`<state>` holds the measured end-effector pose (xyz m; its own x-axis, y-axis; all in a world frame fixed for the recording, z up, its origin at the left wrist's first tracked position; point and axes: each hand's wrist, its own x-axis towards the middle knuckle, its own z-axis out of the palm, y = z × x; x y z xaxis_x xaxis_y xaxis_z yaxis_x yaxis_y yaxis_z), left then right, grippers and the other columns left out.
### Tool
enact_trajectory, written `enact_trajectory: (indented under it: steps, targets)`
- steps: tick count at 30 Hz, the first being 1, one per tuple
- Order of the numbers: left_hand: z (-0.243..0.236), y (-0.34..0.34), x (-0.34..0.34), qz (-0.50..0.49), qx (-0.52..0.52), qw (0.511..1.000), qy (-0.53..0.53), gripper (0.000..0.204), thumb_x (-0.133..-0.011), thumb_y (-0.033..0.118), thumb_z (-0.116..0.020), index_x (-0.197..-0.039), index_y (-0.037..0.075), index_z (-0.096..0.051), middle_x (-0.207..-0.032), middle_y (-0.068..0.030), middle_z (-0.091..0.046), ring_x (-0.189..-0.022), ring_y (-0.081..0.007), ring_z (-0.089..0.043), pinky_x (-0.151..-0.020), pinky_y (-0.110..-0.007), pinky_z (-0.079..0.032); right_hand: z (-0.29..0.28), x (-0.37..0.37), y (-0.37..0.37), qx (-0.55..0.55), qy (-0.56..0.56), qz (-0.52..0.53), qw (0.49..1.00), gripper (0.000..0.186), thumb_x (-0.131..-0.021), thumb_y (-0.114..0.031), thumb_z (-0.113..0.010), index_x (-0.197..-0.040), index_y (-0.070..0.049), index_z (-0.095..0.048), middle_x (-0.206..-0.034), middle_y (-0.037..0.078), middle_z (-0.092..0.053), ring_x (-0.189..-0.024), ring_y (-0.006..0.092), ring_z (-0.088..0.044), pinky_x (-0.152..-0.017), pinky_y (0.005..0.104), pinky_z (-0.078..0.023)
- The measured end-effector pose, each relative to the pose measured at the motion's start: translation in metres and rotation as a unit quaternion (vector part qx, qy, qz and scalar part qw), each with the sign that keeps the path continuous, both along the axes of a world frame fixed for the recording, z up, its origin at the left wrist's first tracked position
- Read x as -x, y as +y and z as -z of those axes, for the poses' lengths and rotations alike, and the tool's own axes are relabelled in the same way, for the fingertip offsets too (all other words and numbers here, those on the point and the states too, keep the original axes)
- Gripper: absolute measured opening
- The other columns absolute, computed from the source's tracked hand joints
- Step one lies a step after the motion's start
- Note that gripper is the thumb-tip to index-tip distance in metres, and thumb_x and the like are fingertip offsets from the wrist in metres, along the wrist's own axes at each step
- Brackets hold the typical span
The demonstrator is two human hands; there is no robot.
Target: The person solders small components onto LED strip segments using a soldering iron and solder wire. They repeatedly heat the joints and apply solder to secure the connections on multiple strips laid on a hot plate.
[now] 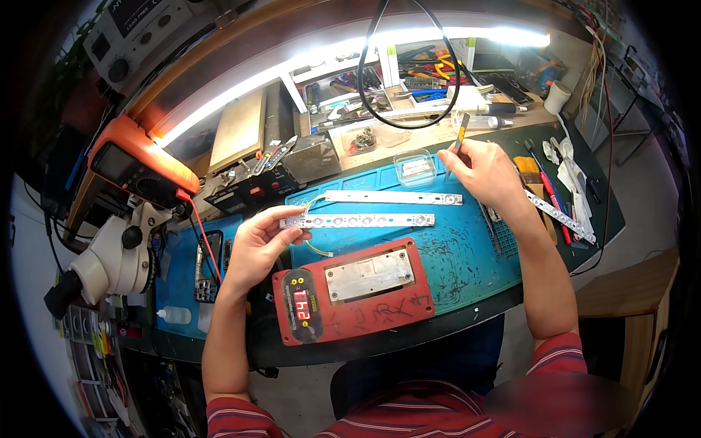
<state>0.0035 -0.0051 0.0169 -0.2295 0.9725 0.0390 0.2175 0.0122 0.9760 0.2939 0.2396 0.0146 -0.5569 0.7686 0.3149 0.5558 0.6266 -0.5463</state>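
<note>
My left hand [264, 242] pinches the left end of a white LED strip [372, 220] with round clear lenses, held level above the blue mat. Behind it is a second strip [394, 197], its left end by a thin yellowish wire [315, 201]. My right hand [483, 174] grips a slim, tweezers-like tool [461, 133] with a dark and yellow upper end. The tool slants downward beside a small clear plastic box [415, 169] with something pale inside. In front of the strips sits a red heating plate [350, 321] with a metal top and a lit red display.
An orange multimeter [139, 162] stands at the left, above a white microscope [120, 259]. An opened phone [209, 264] lies on the mat's left part. On the right are a brush [527, 168] and another LED strip [561, 217]. A black cable loop [361, 73] hangs overhead.
</note>
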Motion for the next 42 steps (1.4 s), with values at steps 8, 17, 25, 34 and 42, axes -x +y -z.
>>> enact_trajectory:
  steps: [8, 17, 25, 34, 42]
  targets:
    - [0.0029, 0.0001, 0.0028, 0.000, -0.007, 1.000, 0.014, 0.029, -0.095, -0.001, -0.060, -0.125, -0.003, -0.060, -0.107, -0.0105, -0.069, -0.095, -0.0143, -0.068, -0.086, -0.027, -0.055, -0.0011, 0.0015, -0.0020, -0.001, 0.013, -0.001, 1.000, 0.039, -0.091, -0.036, -0.065, -0.083, 0.002, -0.069, -0.066, 0.017, -0.064, -0.062, 0.0305, -0.063, -0.060, 0.0402, -0.049]
    - [0.0020, 0.0008, 0.0033, 0.012, -0.002, 1.000, 0.021, 0.031, -0.095, -0.002, -0.060, -0.125, -0.005, -0.058, -0.109, -0.0130, -0.068, -0.099, -0.0174, -0.067, -0.090, -0.030, -0.057, -0.0009, 0.0008, -0.0016, -0.004, 0.019, 0.000, 1.000, 0.041, -0.091, -0.037, -0.066, -0.081, 0.003, -0.068, -0.070, 0.021, -0.066, -0.066, 0.0361, -0.066, -0.063, 0.0426, -0.051]
    - [-0.0004, -0.0006, 0.0023, 0.006, 0.013, 1.000, 0.008, 0.030, -0.095, 0.001, -0.061, -0.125, -0.005, -0.059, -0.110, -0.0130, -0.068, -0.099, -0.0169, -0.068, -0.090, -0.030, -0.056, -0.0037, 0.0014, -0.0037, 0.028, 0.013, 0.004, 1.000, 0.041, -0.091, -0.037, -0.066, -0.084, 0.003, -0.068, -0.071, 0.020, -0.067, -0.066, 0.0333, -0.067, -0.063, 0.0403, -0.051]
    - [0.0031, -0.0004, 0.0038, 0.007, 0.000, 1.000, 0.007, 0.026, -0.096, 0.003, -0.062, -0.121, -0.004, -0.062, -0.103, -0.0113, -0.071, -0.092, -0.0139, -0.069, -0.081, -0.026, -0.056, -0.0006, 0.0014, -0.0022, 0.030, 0.022, 0.001, 0.999, 0.041, -0.091, -0.037, -0.066, -0.087, 0.003, -0.069, -0.075, 0.020, -0.068, -0.068, 0.0318, -0.068, -0.065, 0.0385, -0.052]
    - [0.0012, 0.0015, 0.0000, 0.001, -0.002, 1.000, -0.003, 0.024, -0.097, 0.002, -0.060, -0.119, -0.004, -0.062, -0.101, -0.0118, -0.071, -0.090, -0.0144, -0.070, -0.077, -0.026, -0.057, -0.0032, 0.0002, -0.0017, 0.047, -0.011, 0.006, 0.999, 0.036, -0.094, -0.032, -0.065, -0.097, 0.004, -0.069, -0.075, 0.014, -0.067, -0.066, 0.0188, -0.063, -0.063, 0.0319, -0.049]
